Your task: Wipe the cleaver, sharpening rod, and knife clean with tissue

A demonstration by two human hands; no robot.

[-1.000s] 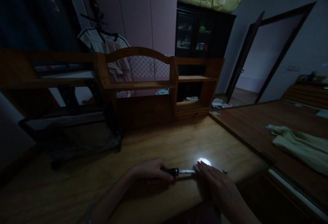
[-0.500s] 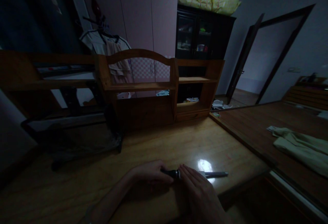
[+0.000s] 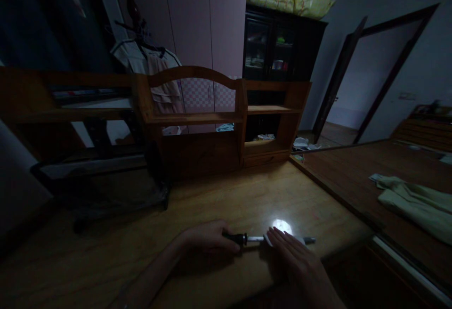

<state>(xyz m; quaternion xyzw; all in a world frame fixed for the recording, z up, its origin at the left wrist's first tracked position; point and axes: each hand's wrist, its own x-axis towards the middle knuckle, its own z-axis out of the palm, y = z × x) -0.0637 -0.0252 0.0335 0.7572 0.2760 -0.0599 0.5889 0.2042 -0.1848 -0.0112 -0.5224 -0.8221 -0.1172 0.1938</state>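
Observation:
My left hand (image 3: 209,237) is closed round the black handle of a sharpening steel (image 3: 254,239), which lies level just over the tabletop and points right. Its bright metal rod shows between the handle and my right hand, and the grey tip comes out beyond. My right hand (image 3: 294,253), fingers straight and together, presses a thin white cloth (image 3: 300,239) round the rod's far half. Whether the white piece is cloth or paper I cannot tell. My right palm and thumb hide most of it.
The wooden desk (image 3: 212,200) carries a shelf hutch (image 3: 197,120) along its back. A black-framed object (image 3: 106,186) stands at the left. To the right lies a brown bed surface (image 3: 339,165) with a pale green garment (image 3: 413,200). The desk's front edge runs close to my right hand.
My right hand and the white cloth have slid right along the rod, away from the handle, uncovering the metal near the collar. My left hand has stayed in place on the handle.

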